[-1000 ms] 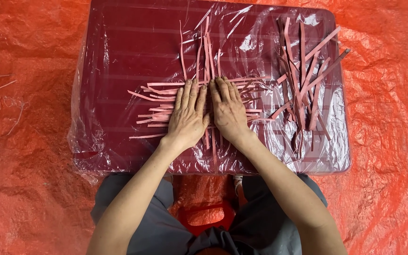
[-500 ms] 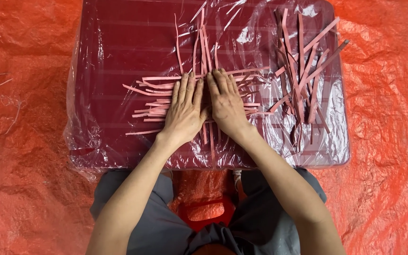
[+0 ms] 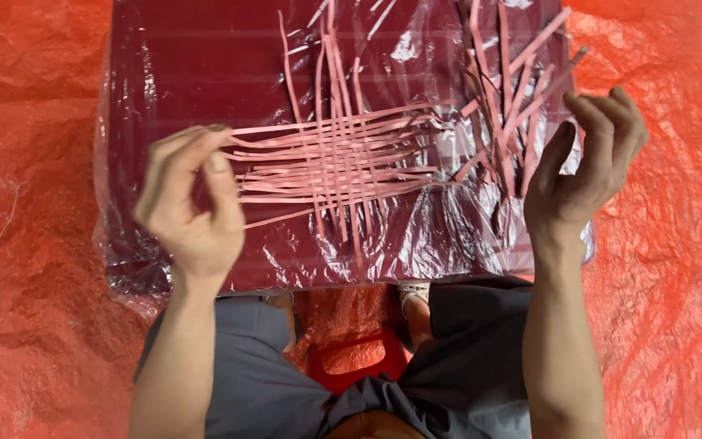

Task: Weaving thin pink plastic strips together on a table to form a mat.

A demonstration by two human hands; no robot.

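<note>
Woven pink strip lattice (image 3: 335,167), flat on plastic-wrapped maroon board (image 3: 205,73) between left hand (image 3: 188,203) and right hand (image 3: 582,167), fingers loosely curled, empty; seemingly light, limp, easily shifted; best pinched at free strip ends.

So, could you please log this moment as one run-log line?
left hand: raised, empty | right hand: raised, empty | woven pink strips: flat on wrapped board | loose strips: right

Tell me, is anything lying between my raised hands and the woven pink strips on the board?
Nothing visible does. The left hand and right hand hover to either side of the woven pink strips. Only loose pink strips lie near the right hand, beside the weave, not over it.
</note>
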